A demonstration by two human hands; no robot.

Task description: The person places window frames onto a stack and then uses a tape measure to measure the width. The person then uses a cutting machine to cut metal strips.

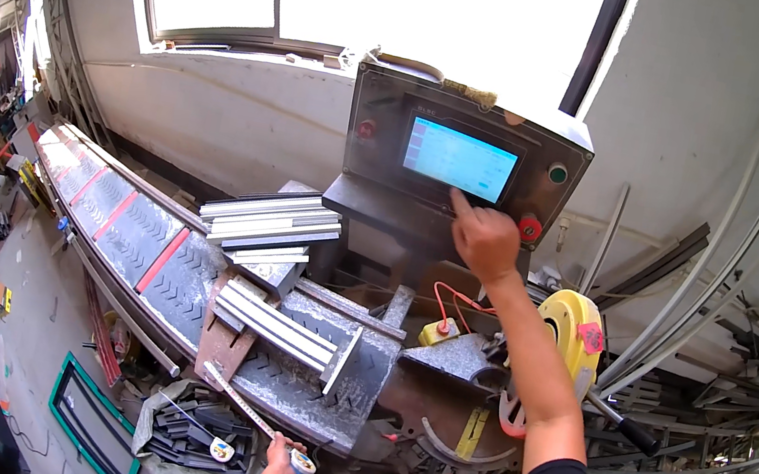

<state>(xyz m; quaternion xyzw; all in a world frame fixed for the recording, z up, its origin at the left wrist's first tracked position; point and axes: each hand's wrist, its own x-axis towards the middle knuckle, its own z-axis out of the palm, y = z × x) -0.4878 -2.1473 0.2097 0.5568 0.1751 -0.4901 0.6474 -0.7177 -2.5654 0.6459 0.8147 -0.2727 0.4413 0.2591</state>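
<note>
My right hand [483, 240] is raised to the metal control box [368, 156]. Its index finger is stretched out at the lower edge of the lit touchscreen [459, 158], and the other fingers are curled with nothing in them. Low in the middle, my left hand [280, 453] grips a tape measure [302, 465]. The tape's blade [241, 401] is drawn out up and to the left, reaching the brown plate [226, 332] beside the belt. Short pale metal profiles [278, 321] lie on the belt's near end, and a stack of profiles [271, 218] rests behind them.
The long belt conveyor [137, 230] runs off to the far left. A yellow saw guard [568, 321] with a black handle [639, 435] stands beside my right forearm. Below the belt lie a second tape measure [221, 451], dark offcuts [185, 421] and a green frame [59, 384].
</note>
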